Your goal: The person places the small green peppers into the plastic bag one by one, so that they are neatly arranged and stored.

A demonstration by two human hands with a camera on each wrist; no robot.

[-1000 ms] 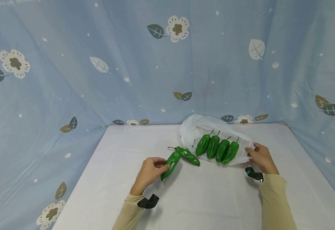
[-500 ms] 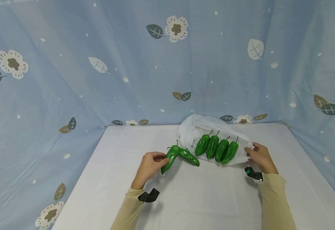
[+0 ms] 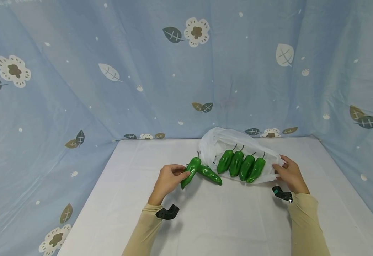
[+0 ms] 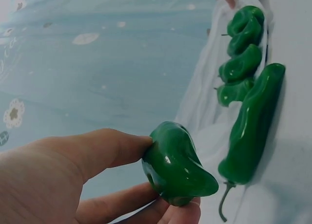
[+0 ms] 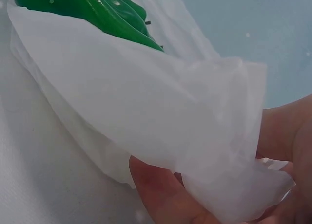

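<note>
My left hand [image 3: 170,177] pinches a glossy green pepper [image 3: 191,172] between thumb and fingers, its stem pointing away from me. In the left wrist view this pepper [image 4: 176,165] is held above the table. Just right of it, a second green pepper [image 3: 210,175] lies on the cloth, its stem end overlapped by the held one. Several more green peppers [image 3: 236,163] lie side by side on a white plastic bag [image 3: 212,142]. My right hand [image 3: 291,175] pinches the bag's right edge; in the right wrist view the thin plastic [image 5: 146,92] bunches between thumb and fingers.
A white cloth covers the table [image 3: 234,220]. Blue curtain [image 3: 154,71] with leaf and flower prints rises along the back and both sides. A black wrist camera [image 3: 168,212] sits on the left sleeve, another black device [image 3: 282,194] by the right wrist.
My left hand has moved away from me and slightly right with the pepper, which now overlaps the stem end of the lying one. The right hand stays at the bag's edge.
</note>
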